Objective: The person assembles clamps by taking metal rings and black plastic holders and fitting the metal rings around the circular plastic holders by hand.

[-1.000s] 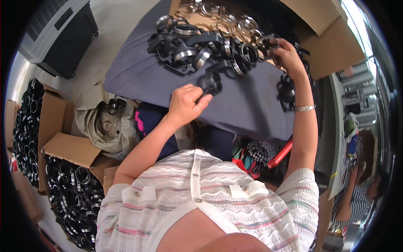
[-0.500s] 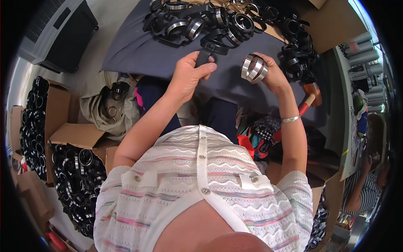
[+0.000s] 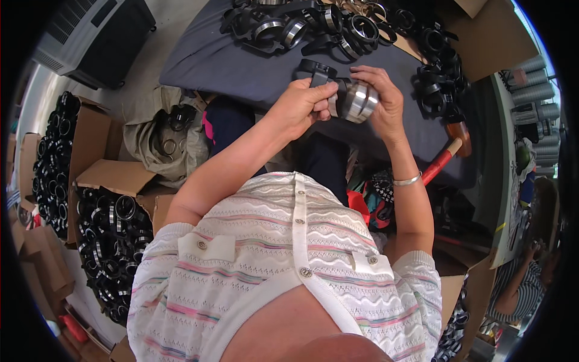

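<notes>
My left hand (image 3: 301, 105) is closed around the strap-like arm of a black ring-shaped part (image 3: 315, 67), whose ring sticks out beyond my thumb. Shiny silver metal rings (image 3: 363, 101) sit in the grasp of my right hand (image 3: 388, 99), fingers curled over their far side. Both hands meet above the near part of the cloth-covered table, and the metal rings are close against my left fingertips. Motion blurs the rings a little, so I cannot tell whether they touch the black part.
Black ring parts with silver bands (image 3: 289, 30) are heaped across the far table (image 3: 199, 60). A mallet (image 3: 439, 164) with a red handle lies at right. Cartons of black rings (image 3: 114, 253) stand at left, beside a cloth sack (image 3: 142, 142). Another person's arm (image 3: 512, 289) shows far right.
My hands have come together. The right hand has turned and brought the silver rings left, up to the left hand, which still grips the black part and has moved slightly right.
</notes>
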A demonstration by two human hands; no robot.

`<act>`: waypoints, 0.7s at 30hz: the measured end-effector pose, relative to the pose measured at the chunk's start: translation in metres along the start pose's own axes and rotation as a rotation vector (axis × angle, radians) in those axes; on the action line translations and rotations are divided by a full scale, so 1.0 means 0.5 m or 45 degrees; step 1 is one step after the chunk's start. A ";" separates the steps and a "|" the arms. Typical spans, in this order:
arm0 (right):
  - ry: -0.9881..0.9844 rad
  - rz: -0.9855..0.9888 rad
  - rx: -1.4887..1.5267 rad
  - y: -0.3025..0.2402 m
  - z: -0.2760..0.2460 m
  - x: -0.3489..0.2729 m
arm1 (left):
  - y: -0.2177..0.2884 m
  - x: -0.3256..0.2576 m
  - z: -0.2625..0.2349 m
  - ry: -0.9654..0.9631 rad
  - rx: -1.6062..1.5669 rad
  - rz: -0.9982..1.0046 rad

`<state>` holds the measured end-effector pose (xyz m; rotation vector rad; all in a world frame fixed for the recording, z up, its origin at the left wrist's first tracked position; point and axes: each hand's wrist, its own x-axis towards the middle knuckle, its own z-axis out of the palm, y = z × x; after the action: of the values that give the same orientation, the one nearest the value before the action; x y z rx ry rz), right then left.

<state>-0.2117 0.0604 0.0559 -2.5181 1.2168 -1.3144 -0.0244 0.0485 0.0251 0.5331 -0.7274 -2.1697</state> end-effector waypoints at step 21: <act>-0.377 0.948 0.767 -0.062 -0.018 0.014 | 0.038 -0.042 -0.070 -0.043 0.291 0.138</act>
<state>-0.1967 0.0797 0.0779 -1.5391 1.2513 -0.8884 0.0187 0.0431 0.0140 0.5613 -1.0076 -2.0116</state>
